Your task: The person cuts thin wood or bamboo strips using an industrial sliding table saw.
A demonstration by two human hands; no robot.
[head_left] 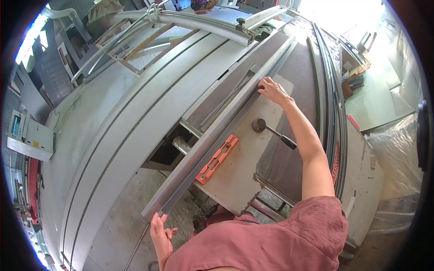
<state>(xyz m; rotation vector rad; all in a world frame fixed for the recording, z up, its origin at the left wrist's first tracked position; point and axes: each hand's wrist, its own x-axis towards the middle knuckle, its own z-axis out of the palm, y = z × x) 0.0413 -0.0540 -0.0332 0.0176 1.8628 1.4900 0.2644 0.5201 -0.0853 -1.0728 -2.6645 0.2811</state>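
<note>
A long metal fence (217, 131) runs diagonally across the machine's table, from the lower left to the upper right. My right hand (274, 91) reaches far along it, its fingers curled against the fence's near side; a small dark spot shows under the fingertips. Close to the fence's near end is my left hand (161, 235), palm turned up and fingers apart, with nothing in it. An orange slotted block (217, 159) lies on the worn tabletop (239, 180) beside the fence. To its right, a lever with a black handle (287, 142) lies under my right forearm.
A wide grey sliding table (135, 122) with long grooves fills the left side. Beyond it stands a frame with a crossbar (194, 25). A white control box (31, 135) is at far left. Dark strips (332, 90) and clear plastic sheeting (398, 162) lie to the right.
</note>
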